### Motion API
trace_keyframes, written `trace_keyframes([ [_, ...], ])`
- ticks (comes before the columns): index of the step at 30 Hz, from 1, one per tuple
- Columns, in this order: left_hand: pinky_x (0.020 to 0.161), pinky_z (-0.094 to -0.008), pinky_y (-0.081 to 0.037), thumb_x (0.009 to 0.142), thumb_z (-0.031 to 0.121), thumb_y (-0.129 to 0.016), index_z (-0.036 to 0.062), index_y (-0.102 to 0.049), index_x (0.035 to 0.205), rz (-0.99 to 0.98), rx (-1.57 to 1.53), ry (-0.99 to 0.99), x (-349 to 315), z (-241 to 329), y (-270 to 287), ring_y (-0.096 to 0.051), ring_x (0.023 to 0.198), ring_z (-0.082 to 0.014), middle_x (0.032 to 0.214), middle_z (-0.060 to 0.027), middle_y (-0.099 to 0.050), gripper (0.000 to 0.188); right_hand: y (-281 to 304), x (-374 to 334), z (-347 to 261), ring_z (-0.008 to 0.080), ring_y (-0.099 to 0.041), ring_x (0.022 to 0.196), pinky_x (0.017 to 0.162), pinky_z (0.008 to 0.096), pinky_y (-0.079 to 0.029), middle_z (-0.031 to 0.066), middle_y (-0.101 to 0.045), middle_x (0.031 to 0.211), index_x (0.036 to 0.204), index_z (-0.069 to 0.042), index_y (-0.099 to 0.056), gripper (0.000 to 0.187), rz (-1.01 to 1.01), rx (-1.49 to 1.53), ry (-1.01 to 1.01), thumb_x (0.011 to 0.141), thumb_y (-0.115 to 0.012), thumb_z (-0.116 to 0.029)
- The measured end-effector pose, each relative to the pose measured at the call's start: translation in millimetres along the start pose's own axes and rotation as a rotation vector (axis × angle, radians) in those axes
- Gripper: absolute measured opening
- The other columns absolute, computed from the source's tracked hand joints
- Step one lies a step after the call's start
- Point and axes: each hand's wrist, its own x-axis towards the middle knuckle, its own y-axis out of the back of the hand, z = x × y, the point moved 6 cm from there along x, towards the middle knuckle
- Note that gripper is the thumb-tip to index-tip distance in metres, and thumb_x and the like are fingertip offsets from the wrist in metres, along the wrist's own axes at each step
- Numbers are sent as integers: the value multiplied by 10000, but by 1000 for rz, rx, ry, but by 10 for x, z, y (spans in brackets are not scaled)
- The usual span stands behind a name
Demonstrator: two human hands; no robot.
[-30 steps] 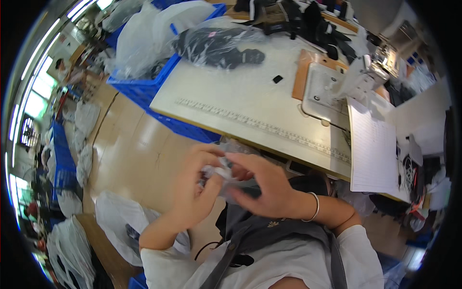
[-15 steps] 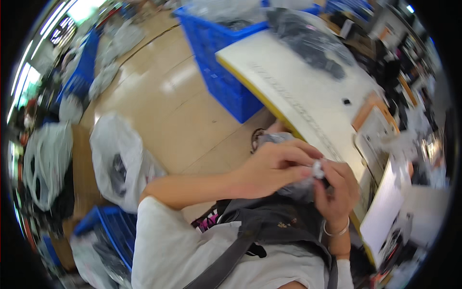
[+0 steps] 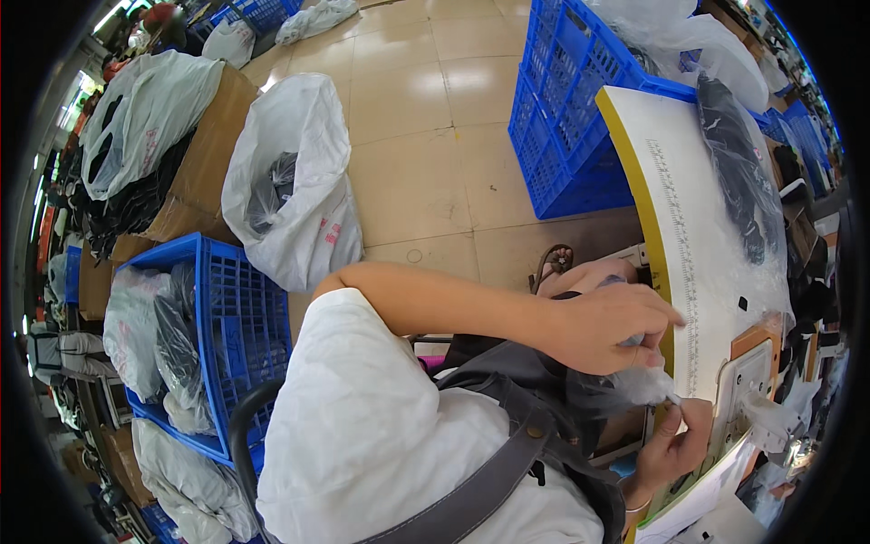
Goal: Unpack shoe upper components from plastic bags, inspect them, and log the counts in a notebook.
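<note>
A clear plastic bag with dark contents lies over my lap at the table's edge, its top gathered into a twisted end. My right hand pinches that twisted end between thumb and fingers. Just above the bag is my left hand, its index finger reaching over the table edge and the other fingers curled in. A small greyish patch shows between those curled fingers, but what they grip is hidden. The white tabletop has a yellow edge and a ruler scale printed along it.
A bagged dark item and a small black piece lie on the tabletop, near a sewing machine. Blue crates stand beyond the table. A white sack, another blue crate and a cardboard box are at left.
My view has swung to the right, shifting the scene. The hands, close together before, have moved apart, the right one now nearer me with the bag's twisted end.
</note>
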Motion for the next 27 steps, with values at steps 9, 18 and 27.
trace_keyframes([
  [9,903,-365,-393,623,180,-693,87,-604,942,-451,336,162,-338,-578,-533,-573,849,-292,793,-118,-602,344,-291,108,-107,224,-551,686,615,320,-437,126,-583,766,869,27,-558,121,-132,339,-109,835,-540,-87],
  [18,580,-332,-443,828,295,-586,52,-634,801,359,322,635,-131,-589,905,-548,639,-129,727,-68,-630,249,-369,-162,660,324,-465,1083,949,418,-343,168,-500,1157,1203,-12,-465,513,-179,-12,-439,728,-641,-94],
  [27,609,-362,-450,791,279,-563,-19,-624,728,368,564,771,-1045,-1716,1738,-593,628,-240,673,-148,-621,310,-621,-166,887,309,-317,1276,1023,468,-278,94,-330,1395,1332,-122,-367,767,-312,-455,-457,635,-685,-75],
])
